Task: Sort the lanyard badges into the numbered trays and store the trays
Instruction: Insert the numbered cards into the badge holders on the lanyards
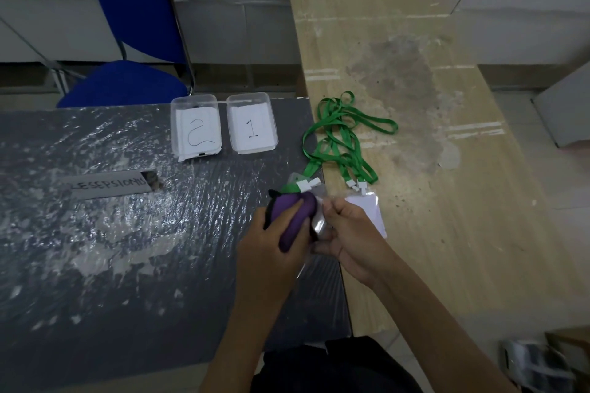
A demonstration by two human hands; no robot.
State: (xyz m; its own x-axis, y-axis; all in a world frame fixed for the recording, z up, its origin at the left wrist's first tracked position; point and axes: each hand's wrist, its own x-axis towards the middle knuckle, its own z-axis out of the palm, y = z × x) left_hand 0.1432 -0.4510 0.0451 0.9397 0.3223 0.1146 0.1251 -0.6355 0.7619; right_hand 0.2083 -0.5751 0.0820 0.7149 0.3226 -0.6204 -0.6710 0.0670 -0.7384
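Your grey counter [111, 233] carries the two clear trays at its far edge, tray 2 [195, 128] left of tray 1 [252, 123], both well ahead of your hands, while the green lanyards [343, 137] trail rightward onto the wooden board [447, 201]. Your left hand [274, 242] is wrapped around a purple object [295, 217], and your right hand [351, 239], just beside it, pinches a clear badge sleeve [319, 223], whose long axis runs towards the trays. A second badge [367, 210] lies just right of that hand, so the right hand is nearer.
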